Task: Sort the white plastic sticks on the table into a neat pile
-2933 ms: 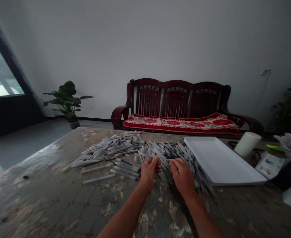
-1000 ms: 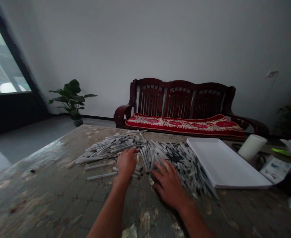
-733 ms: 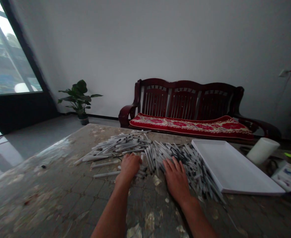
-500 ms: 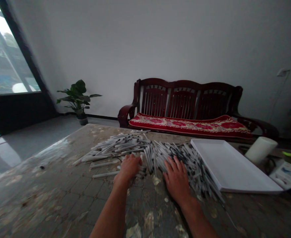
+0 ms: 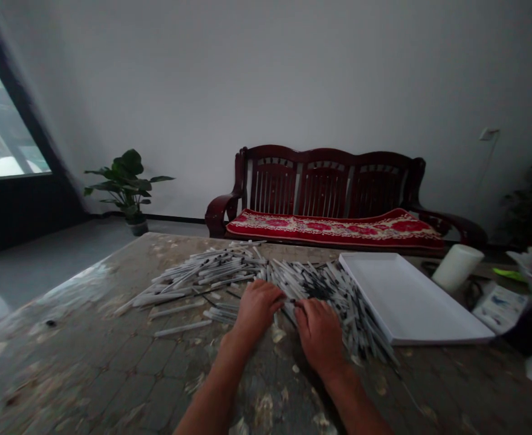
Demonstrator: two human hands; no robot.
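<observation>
Slim whitish pen-like sticks (image 5: 220,266), many with dark ends, lie in a loose pile across the table. At the middle of the pile, my left hand (image 5: 259,305) curls its fingers inward at the near edge. Facing it a short way to the right, my right hand (image 5: 319,326) also has bent, closed fingers. A few sticks show in the narrow gap between the fingertips; whether they are gripped is hidden. Denser, darker-tipped sticks (image 5: 352,302) spread beyond my right hand, towards a shallow white tray (image 5: 433,339).
The worn, stained tabletop (image 5: 125,356) reaches far left. Right of the tray are a white roll (image 5: 457,269) and a printed box (image 5: 500,307). A dark wooden bench (image 5: 324,181) with a red cover stands behind the table, and a potted plant (image 5: 130,181) is back left.
My hands have come closer together; the left moved right and the right curled its fingers from a flatter, spread pose. Sticks formerly under my left hand now show. The view has shifted slightly right.
</observation>
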